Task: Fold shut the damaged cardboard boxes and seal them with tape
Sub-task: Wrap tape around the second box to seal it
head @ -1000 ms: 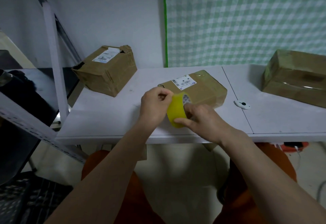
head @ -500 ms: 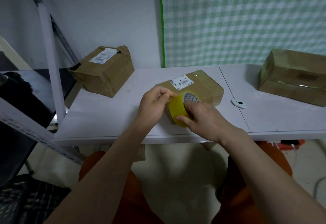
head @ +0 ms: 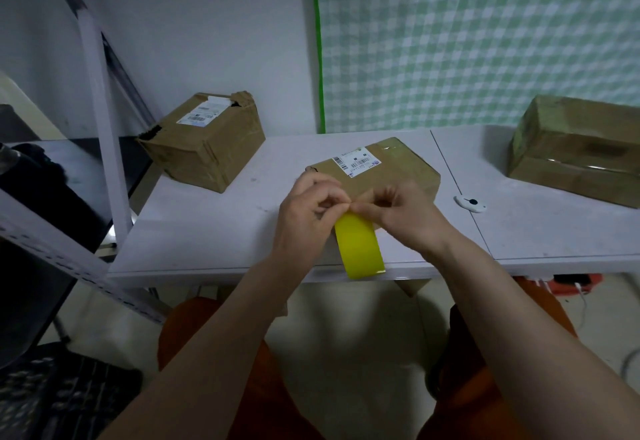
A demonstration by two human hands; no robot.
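A yellow tape roll point(head: 359, 247) is held edge-on above the white table's point(head: 214, 231) front edge. My left hand point(head: 306, 212) and my right hand point(head: 403, 212) both pinch the roll at its top, fingertips meeting there. Just behind my hands lies a flat cardboard box point(head: 384, 169) with a white barcode label on top. A taller cardboard box point(head: 204, 141) with torn corners stands at the table's far left. A third cardboard box point(head: 575, 148), wrapped in glossy tape, lies at the far right.
A small white cutter point(head: 470, 203) with a black dot lies right of the middle box. A slanted white metal shelf frame point(head: 104, 121) stands at the left. A green checked cloth point(head: 485, 37) hangs behind. An orange stool is under me.
The roll has turned from showing its open core to hanging edge-on below my fingers. Both hands have come together at its top, closer to the middle box.
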